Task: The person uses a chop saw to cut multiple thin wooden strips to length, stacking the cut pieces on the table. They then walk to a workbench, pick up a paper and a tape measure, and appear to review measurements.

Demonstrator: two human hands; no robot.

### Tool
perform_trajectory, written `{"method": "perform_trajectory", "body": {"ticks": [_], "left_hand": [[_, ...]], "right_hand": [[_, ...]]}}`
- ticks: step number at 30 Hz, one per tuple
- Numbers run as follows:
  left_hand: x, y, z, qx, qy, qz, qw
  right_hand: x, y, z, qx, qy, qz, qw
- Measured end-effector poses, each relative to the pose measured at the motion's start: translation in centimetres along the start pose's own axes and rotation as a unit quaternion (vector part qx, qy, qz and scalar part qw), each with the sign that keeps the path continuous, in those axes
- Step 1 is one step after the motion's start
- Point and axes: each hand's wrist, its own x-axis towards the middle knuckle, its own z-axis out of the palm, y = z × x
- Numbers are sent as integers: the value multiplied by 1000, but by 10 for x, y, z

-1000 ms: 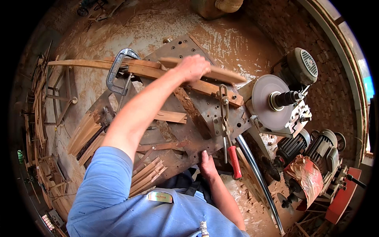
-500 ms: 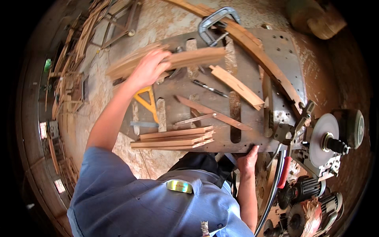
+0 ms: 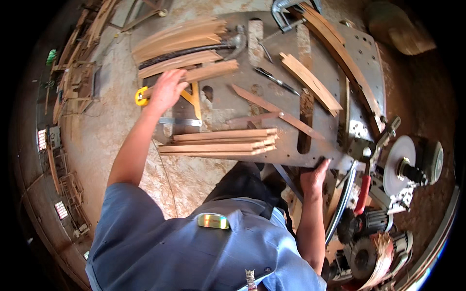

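Observation:
My left hand (image 3: 169, 91) is closed around a wooden strip (image 3: 211, 72), which it holds over the left side of the metal table. Under and beside that hand are a yellow-handled try square (image 3: 195, 103) and a yellow tape measure (image 3: 141, 96). Just beyond lie a hammer (image 3: 238, 42) with a dark wrapped handle and several wooden pieces (image 3: 177, 38). My right hand (image 3: 314, 178) grips the table's near edge, thumb on top and fingers hidden below. Between my hands, a stack of wooden strips (image 3: 218, 142) rests along the near edge.
On the slotted metal table (image 3: 228, 106) lie a pen (image 3: 276, 80), a wooden sliding bevel (image 3: 276, 110) and a tenoned wooden piece (image 3: 310, 83). A C-clamp (image 3: 286, 17) holds a curved wooden fence (image 3: 344, 63). A disc blade (image 3: 399, 165) and motors (image 3: 374, 230) stand at the right.
My left hand has brought the wooden strip nearer to me, away from the far pile, uncovering the hammer. My right hand stays on the table edge. The whole view has shifted.

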Motion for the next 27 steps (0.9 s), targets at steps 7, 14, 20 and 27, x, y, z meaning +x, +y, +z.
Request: {"method": "perform_trajectory", "body": {"ticks": [7,14,20,27], "left_hand": [[-89,129,-31,-106,-124,44,986],[-150,174,-27,-57,-87,26,994],[-112,206,-38,-663,-28,-234,710],[10,293,-35,-781,-18,-358,512]], "right_hand": [[-10,0,-18,-8,30,-11,999],[-20,-7,-21,25,-28,-36,999],[-34,-23,-23,15,-13,-27,999],[-50,-57,-12,6,12,-12,1000]]}}
